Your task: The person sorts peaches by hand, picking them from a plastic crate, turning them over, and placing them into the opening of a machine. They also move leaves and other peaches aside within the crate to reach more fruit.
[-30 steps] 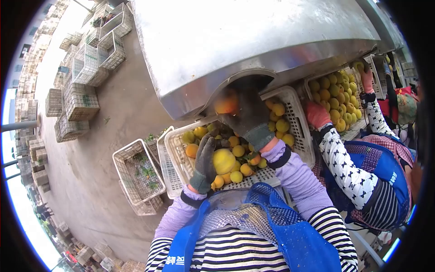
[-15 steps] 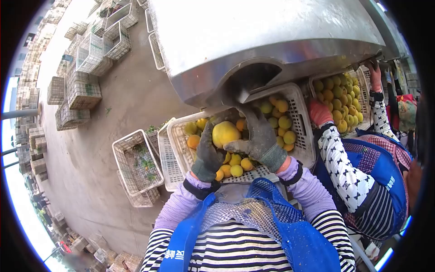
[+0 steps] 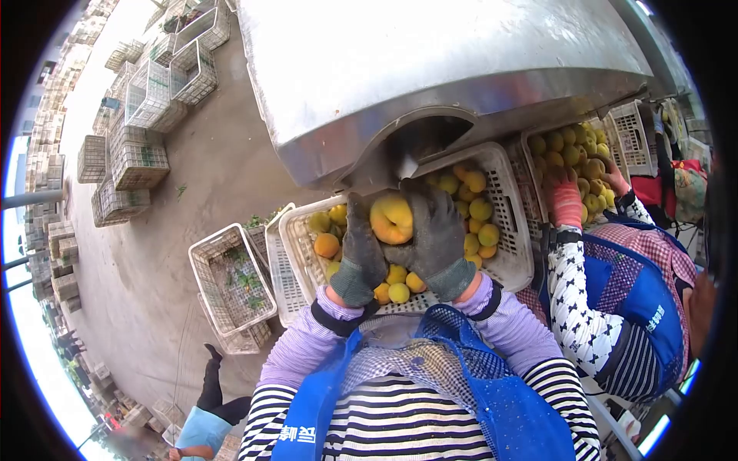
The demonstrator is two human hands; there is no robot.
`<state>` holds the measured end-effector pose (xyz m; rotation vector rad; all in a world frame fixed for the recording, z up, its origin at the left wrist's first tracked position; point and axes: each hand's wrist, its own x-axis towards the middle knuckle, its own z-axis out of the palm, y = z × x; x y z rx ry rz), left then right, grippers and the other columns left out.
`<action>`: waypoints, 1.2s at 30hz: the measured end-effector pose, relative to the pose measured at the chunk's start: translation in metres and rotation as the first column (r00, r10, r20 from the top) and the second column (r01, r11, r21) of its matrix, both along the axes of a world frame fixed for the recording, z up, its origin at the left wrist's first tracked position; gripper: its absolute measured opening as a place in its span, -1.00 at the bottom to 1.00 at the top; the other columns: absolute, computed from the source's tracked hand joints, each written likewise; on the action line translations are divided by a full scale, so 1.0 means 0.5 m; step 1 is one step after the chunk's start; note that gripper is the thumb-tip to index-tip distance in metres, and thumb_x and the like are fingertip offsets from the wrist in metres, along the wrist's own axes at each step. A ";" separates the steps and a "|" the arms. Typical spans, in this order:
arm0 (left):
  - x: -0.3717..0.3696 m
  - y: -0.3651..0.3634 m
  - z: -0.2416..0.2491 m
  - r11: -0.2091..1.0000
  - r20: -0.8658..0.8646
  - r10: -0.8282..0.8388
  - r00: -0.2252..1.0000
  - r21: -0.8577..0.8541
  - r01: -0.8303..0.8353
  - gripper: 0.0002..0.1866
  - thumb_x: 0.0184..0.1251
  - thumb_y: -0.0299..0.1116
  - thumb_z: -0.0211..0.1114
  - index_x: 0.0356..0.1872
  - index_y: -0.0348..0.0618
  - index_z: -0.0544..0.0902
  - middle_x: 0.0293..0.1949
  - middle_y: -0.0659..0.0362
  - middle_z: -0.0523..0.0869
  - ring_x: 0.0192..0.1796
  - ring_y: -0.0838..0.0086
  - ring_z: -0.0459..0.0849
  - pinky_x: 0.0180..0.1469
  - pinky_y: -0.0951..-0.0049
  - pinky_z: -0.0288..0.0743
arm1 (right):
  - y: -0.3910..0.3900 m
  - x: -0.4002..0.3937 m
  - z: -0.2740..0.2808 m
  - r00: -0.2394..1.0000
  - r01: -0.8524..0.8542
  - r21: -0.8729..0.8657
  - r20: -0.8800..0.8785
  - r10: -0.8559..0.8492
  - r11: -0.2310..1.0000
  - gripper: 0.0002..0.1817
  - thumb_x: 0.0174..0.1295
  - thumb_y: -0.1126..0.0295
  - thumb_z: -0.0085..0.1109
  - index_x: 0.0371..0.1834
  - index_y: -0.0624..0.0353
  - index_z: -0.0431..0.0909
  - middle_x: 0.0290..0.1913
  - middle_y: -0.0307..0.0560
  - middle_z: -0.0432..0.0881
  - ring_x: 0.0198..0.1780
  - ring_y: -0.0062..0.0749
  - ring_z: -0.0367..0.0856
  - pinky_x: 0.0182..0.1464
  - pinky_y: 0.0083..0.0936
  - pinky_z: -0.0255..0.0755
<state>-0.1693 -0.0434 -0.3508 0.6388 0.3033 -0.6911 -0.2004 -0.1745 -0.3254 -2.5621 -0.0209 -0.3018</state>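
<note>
Between my two gloved hands is a large yellow peach [image 3: 391, 218], held above a white plastic crate [image 3: 516, 230]. My left hand [image 3: 361, 250] presses on its left side, fingers together and pointing away from me. On the other side, my right hand [image 3: 434, 238] closes round the peach with the thumb beneath it. Both grey gloves look worn and dirty. Smaller yellow and orange peaches [image 3: 478, 209] lie in the crate around and below my hands, partly hidden by them.
A metal machine [image 3: 461, 69] with a dark chute opening [image 3: 430, 132] overhangs the crate's far edge. At right, a co-worker's gloved hands [image 3: 566, 201] rest over another peach crate. An empty-looking crate [image 3: 232, 269] with leaves stands left; stacked crates [image 3: 138, 163] lie beyond.
The large peach has turned between my hands, now showing its cleft and a redder side. My hands have closed in around it. The co-worker's hands moved onto their peaches; a walking person appeared lower left.
</note>
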 end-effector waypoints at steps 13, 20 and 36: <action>-0.039 0.043 -0.095 0.970 -0.010 -0.020 1.000 0.243 0.022 -0.26 0.53 0.33 -0.07 0.35 -0.14 0.41 0.18 0.00 0.60 0.11 0.20 0.62 0.15 0.13 0.53 | -0.030 0.230 -0.069 0.990 -0.069 0.064 0.129 0.060 0.996 -0.46 0.04 0.10 0.49 -0.05 0.27 0.56 -0.12 0.18 0.62 -0.07 0.09 0.62 0.01 -0.07 0.48; -0.104 -0.018 -0.360 0.174 0.228 -0.870 0.437 0.972 -0.160 -0.40 0.41 -0.02 0.24 0.37 -0.12 0.42 0.13 -0.04 0.62 0.07 0.01 0.64 0.14 0.15 0.56 | -0.183 0.060 -0.163 0.983 0.016 0.250 -0.179 0.030 0.968 -0.64 0.17 0.24 0.37 -0.05 0.19 0.60 -0.09 0.07 0.69 -0.08 0.01 0.69 -0.01 -0.10 0.55; -0.074 0.070 -0.355 0.625 0.215 -0.716 0.664 0.622 0.472 -0.55 0.54 -0.20 0.10 0.32 -0.19 0.51 0.23 0.03 0.64 0.28 0.26 0.59 0.29 0.31 0.50 | -0.224 -0.057 -0.361 0.700 0.256 0.628 -0.645 0.307 0.735 -0.35 0.13 0.19 0.44 0.27 0.22 0.47 0.22 0.14 0.56 0.24 -0.11 0.55 0.28 -0.22 0.42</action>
